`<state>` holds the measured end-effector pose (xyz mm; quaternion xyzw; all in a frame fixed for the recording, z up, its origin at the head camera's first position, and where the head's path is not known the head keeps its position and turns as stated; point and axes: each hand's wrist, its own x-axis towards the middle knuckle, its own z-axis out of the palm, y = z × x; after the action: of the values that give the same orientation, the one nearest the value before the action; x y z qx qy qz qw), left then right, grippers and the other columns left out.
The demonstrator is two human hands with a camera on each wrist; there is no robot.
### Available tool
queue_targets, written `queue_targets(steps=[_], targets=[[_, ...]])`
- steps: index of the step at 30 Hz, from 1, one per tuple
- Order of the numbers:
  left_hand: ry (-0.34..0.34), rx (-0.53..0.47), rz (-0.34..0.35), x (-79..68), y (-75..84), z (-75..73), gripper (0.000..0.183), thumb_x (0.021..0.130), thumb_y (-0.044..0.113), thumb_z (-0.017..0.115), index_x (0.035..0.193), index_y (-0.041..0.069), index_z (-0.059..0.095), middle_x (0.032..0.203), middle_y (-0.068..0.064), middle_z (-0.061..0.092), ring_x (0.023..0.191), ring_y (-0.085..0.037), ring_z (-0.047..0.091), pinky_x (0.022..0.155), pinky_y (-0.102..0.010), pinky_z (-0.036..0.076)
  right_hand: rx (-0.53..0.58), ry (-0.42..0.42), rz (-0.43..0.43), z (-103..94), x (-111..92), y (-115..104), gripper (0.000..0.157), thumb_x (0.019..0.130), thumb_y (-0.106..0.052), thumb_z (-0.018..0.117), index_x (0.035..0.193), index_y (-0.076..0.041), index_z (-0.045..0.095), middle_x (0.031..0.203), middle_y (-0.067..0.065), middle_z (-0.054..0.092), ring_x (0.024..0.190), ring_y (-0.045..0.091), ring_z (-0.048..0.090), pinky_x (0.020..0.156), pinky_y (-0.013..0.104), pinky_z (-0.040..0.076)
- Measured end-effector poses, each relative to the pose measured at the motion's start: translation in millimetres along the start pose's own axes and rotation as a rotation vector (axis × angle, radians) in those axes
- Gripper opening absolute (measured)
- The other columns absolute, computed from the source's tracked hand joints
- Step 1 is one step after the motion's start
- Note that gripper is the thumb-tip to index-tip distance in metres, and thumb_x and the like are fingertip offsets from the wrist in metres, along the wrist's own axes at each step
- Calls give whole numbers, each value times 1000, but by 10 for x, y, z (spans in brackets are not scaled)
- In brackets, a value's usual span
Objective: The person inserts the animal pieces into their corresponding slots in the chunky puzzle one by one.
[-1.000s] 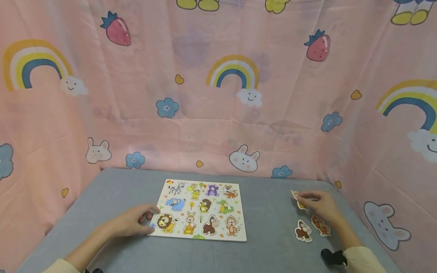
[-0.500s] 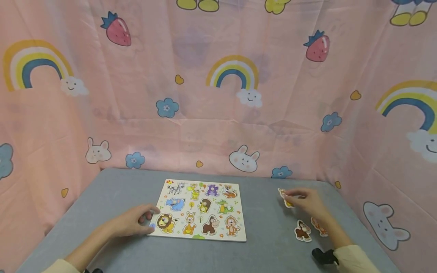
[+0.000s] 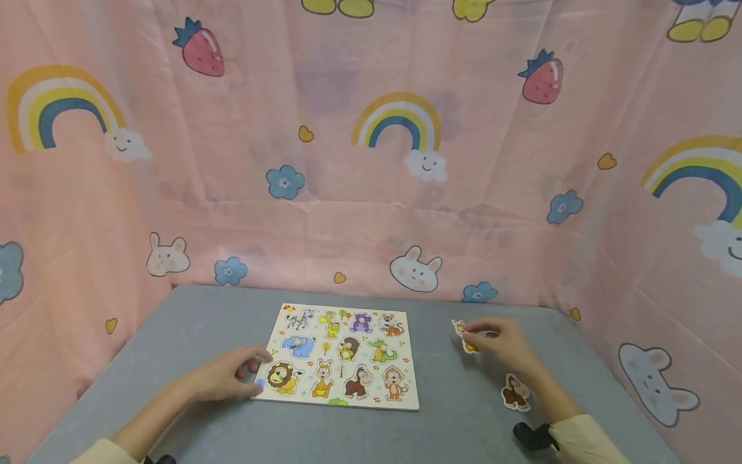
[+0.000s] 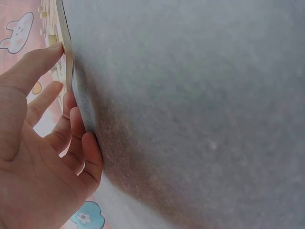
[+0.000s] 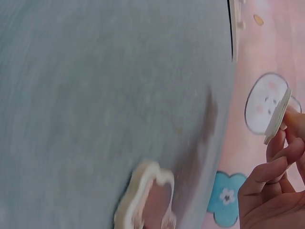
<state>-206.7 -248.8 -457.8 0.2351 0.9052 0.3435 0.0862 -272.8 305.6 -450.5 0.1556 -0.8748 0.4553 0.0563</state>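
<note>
A white puzzle board [image 3: 313, 401] printed with animals lies left of the table's middle. At its left edge is my left hand [image 3: 220, 377], with the thumb and index finger touching the rim near the front corner and the other fingers loosely bent. In the left wrist view the thumb [image 4: 40, 62] meets the board's side [image 4: 68, 52]. Right of the board, my right hand [image 3: 504, 345] pinches a kangaroo puzzle piece [image 3: 468, 343] above the table. The right wrist view shows that piece [image 5: 278, 117] edge-on, its picture hidden.
A gorilla puzzle piece [image 3: 515, 393] lies on the grey table [image 3: 452, 425] beside my right forearm. Black straps with small devices sit at both wrists. A pink patterned curtain [image 3: 371, 219] closes off the back and sides.
My right hand has carried the kangaroo piece leftward, towards the board. Its forearm now covers the monkey piece seen earlier beside the gorilla piece. The left hand has stayed in place.
</note>
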Motion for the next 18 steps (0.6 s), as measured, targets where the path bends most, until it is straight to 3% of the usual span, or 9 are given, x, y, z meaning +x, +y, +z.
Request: queue_targets(steps=[8,18], targets=[[-5,5,5,6,13,-6,50,83,21,84,124,6,61,97,-1,52,82,-16,47,71,-31,39,32,-17,-81,209,57,-54,12,88,-14,81,97,-6,78,95,4,73,84,20,63,66,28,49],[-4,-1,-1,5,24,-6,50,83,20,84,124,5,61,97,-1,51,82,-17,46,71,-31,39,53,-48,-79,417,102,-197,11,88,-15,81,95,-7,78,93,3,72,81,25,61,63,28,46]])
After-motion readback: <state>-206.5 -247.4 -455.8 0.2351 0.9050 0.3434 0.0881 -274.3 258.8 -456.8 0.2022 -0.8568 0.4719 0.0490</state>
